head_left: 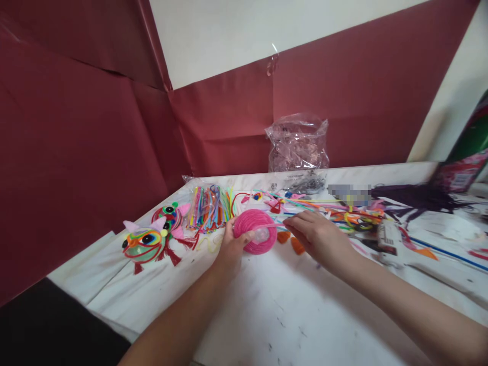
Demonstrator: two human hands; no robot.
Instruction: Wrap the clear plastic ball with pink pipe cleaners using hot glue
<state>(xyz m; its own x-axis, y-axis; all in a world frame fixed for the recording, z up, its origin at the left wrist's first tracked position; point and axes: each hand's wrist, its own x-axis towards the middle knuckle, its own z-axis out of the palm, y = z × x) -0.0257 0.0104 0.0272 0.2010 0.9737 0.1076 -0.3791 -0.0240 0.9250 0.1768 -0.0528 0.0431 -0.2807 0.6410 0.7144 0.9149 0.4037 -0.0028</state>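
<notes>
A round pink coil of cord, with a whitish translucent centre, is held upright above the table by my left hand. The thumb lies across its front near the centre and the other fingers are behind the rim. To its right, my right hand is closed in a pinch on a pale pink strand that runs out from the coil. Small orange pieces lie on the table by the right hand.
Two colourful animal-face crafts with red tassels stand at the left. Bundled pipe cleaners lie behind the coil. A glue gun rests at right among scattered strips. A clear plastic bag leans against the red-covered wall.
</notes>
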